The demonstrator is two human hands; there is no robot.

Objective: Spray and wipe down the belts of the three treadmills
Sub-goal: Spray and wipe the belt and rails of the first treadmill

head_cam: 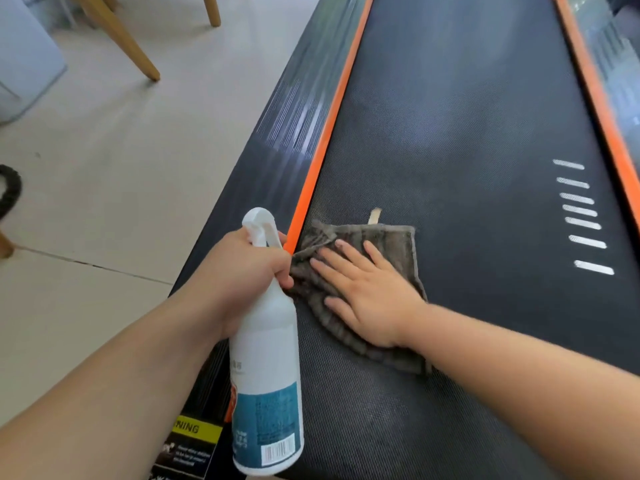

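A black treadmill belt [460, 140] runs away from me between two orange strips [325, 133]. A grey-brown cloth [394, 244] lies on the belt near its left edge. My right hand [363, 292] presses flat on the cloth with straight, spread fingers. My left hand [249, 268] grips the neck of a white spray bottle [266, 375] with a blue label, held upright over the treadmill's left side rail. A pale, damp-looking sheen shows on the belt farther ahead.
The dark ribbed side rail [287, 123] carries a yellow warning sticker [197, 429] near me. Pale tiled floor [114, 168] lies to the left, with wooden chair legs [128, 39] and a grey seat. White stripe marks [581, 216] sit on the belt's right side.
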